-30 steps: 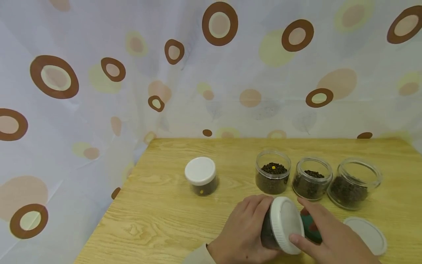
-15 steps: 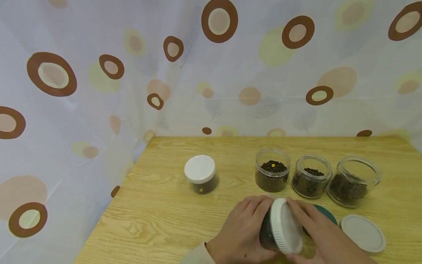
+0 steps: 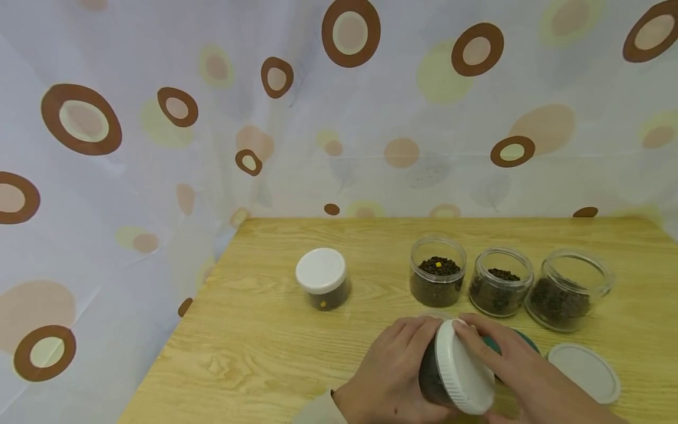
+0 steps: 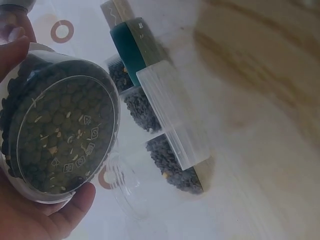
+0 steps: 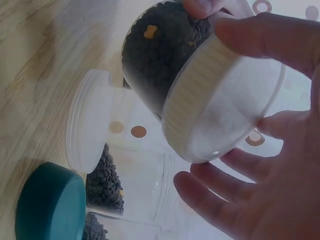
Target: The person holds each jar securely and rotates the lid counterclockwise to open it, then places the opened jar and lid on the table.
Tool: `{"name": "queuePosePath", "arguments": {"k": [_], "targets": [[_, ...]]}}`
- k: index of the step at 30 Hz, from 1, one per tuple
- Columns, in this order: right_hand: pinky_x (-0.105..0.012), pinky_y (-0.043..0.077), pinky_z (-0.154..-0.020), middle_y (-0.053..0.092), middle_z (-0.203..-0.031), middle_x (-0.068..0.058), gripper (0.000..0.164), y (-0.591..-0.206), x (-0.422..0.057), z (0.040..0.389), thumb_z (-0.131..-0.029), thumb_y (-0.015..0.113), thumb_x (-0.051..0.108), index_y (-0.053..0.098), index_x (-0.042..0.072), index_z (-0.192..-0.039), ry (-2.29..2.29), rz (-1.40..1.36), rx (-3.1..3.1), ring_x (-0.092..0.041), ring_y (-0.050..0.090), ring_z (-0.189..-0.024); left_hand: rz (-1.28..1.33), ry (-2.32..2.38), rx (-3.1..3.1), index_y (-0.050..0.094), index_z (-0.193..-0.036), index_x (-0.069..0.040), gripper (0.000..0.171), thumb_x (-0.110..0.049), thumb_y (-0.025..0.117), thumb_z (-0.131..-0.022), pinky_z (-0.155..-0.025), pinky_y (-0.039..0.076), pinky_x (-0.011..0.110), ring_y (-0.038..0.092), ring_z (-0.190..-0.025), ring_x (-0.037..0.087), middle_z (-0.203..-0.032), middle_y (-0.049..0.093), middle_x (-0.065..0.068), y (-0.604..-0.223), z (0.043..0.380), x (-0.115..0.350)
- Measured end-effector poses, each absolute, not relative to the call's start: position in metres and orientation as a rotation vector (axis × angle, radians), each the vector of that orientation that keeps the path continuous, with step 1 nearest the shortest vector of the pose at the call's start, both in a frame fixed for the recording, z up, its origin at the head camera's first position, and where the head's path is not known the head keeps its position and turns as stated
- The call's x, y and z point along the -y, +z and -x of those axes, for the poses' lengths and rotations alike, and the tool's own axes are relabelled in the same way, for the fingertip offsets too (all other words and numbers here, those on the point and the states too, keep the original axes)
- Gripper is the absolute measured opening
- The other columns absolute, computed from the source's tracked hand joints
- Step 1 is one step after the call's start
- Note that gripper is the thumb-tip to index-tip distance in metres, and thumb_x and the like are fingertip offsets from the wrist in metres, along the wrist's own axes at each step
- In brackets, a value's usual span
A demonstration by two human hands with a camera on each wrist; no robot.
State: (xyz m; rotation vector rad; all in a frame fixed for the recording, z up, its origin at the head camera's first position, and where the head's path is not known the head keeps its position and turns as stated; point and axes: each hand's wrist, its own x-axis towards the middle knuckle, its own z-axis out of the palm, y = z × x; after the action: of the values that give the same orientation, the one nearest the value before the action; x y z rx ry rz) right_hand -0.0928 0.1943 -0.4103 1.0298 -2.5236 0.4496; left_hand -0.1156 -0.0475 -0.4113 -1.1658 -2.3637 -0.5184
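Tilted on its side, a clear jar [image 4: 65, 135] full of dark round pellets rests in my left hand [image 3: 389, 374], fingers and thumb curled round its wall. Its white ribbed lid [image 3: 466, 371] is on and faces right. My right hand [image 3: 524, 365] grips this lid by the edge. In the right wrist view the thumb [image 5: 265, 40] presses the near rim while the other fingers [image 5: 225, 190] reach round the opposite rim. A yellow piece [image 5: 150, 32] shows among the pellets. In the left wrist view the jar's base faces the camera.
Three uncapped clear jars, left [image 3: 437, 288], middle [image 3: 499, 297] and right [image 3: 561, 303], stand in a row, part filled with dark pellets. A white-capped jar [image 3: 323, 280] stands farther left. A green lid [image 5: 50, 205] and a loose whitish lid [image 3: 585, 374] lie nearby.
The right hand's spread fingers have come in onto the lid, and the thumb and fingers have shifted along its rim. The jar has tilted slightly; the left hand keeps its grip.
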Motion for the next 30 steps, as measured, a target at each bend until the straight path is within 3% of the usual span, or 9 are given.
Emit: {"name": "queuePosePath", "arguments": {"k": [4, 7, 10, 13, 15, 22, 26, 30], "targets": [[-0.034, 0.054, -0.076, 0.027, -0.162, -0.001, 0.115, -0.408, -0.195, 0.090, -0.068, 0.087, 0.052, 0.026, 0.013, -0.158, 0.542, -0.995, 2.595, 0.003, 0.022, -0.144, 1.150, -0.517, 2.367, 0.040, -0.146, -0.015, 0.101, -0.062, 0.079, -0.065, -0.107, 0.043, 0.019, 0.056, -0.121, 0.007, -0.133, 0.056, -0.006, -0.412, 0.116, 0.049], [-0.033, 0.055, -0.076, 0.034, -0.159, -0.005, 0.108, -0.408, -0.196, 0.089, -0.075, 0.083, 0.049, 0.021, 0.019, -0.159, 0.654, -0.874, 2.750, -0.012, 0.040, -0.141, 1.132, -0.509, 2.354, 0.040, -0.146, -0.016, 0.101, -0.062, 0.079, -0.065, -0.107, 0.043, 0.020, 0.056, -0.121, 0.008, -0.133, 0.057, -0.006, -0.411, 0.117, 0.050], [-0.030, 0.055, -0.074, 0.045, -0.152, -0.011, 0.089, -0.410, -0.197, 0.091, -0.090, 0.070, 0.045, 0.020, 0.020, -0.159, 0.807, -0.732, 2.945, -0.025, 0.061, -0.119, 1.110, -0.483, 2.372, 0.040, -0.147, -0.016, 0.100, -0.061, 0.078, -0.066, -0.106, 0.045, 0.022, 0.056, -0.121, 0.009, -0.133, 0.057, -0.005, -0.409, 0.116, 0.051], [-0.025, 0.053, -0.069, 0.051, -0.145, -0.014, 0.074, -0.409, -0.197, 0.092, -0.100, 0.056, 0.040, 0.019, 0.017, -0.159, 1.047, -0.624, 3.099, -0.012, 0.067, -0.104, 1.093, -0.442, 2.403, 0.041, -0.147, -0.015, 0.097, -0.062, 0.076, -0.069, -0.103, 0.048, 0.025, 0.057, -0.119, 0.011, -0.134, 0.057, -0.003, -0.408, 0.115, 0.051], [-0.025, 0.052, -0.067, 0.054, -0.141, -0.015, 0.072, -0.406, -0.196, 0.094, -0.102, 0.053, 0.039, 0.017, 0.014, -0.159, 1.172, -0.571, 3.166, -0.005, 0.066, -0.095, 1.087, -0.414, 2.399, 0.042, -0.146, -0.015, 0.095, -0.063, 0.074, -0.070, -0.100, 0.050, 0.026, 0.058, -0.117, 0.011, -0.134, 0.057, -0.002, -0.408, 0.114, 0.051], [-0.035, 0.054, -0.070, 0.053, -0.141, -0.016, 0.094, -0.400, -0.189, 0.095, -0.090, 0.062, 0.059, 0.019, 0.012, -0.158, 1.117, -0.365, 3.306, -0.019, 0.067, -0.101, 1.103, -0.345, 2.353, 0.044, -0.144, -0.012, 0.094, -0.064, 0.073, -0.070, -0.099, 0.050, 0.025, 0.057, -0.115, 0.011, -0.132, 0.057, -0.001, -0.408, 0.115, 0.050], [-0.033, 0.053, -0.070, 0.045, -0.147, -0.019, 0.103, -0.407, -0.191, 0.091, -0.082, 0.074, 0.056, 0.019, 0.013, -0.158, 0.963, -0.558, 3.160, -0.028, 0.064, -0.111, 1.116, -0.342, 2.365, 0.045, -0.143, -0.011, 0.094, -0.063, 0.074, -0.069, -0.102, 0.048, 0.024, 0.058, -0.115, 0.011, -0.133, 0.058, -0.001, -0.406, 0.114, 0.050], [-0.031, 0.053, -0.069, 0.045, -0.147, -0.014, 0.113, -0.413, -0.195, 0.091, -0.071, 0.084, 0.053, 0.022, 0.016, -0.158, 0.771, -0.759, 2.914, -0.031, 0.061, -0.114, 1.118, -0.373, 2.355, 0.047, -0.141, -0.013, 0.093, -0.062, 0.075, -0.068, -0.101, 0.049, 0.023, 0.059, -0.113, 0.010, -0.131, 0.059, -0.002, -0.404, 0.113, 0.050]]}}
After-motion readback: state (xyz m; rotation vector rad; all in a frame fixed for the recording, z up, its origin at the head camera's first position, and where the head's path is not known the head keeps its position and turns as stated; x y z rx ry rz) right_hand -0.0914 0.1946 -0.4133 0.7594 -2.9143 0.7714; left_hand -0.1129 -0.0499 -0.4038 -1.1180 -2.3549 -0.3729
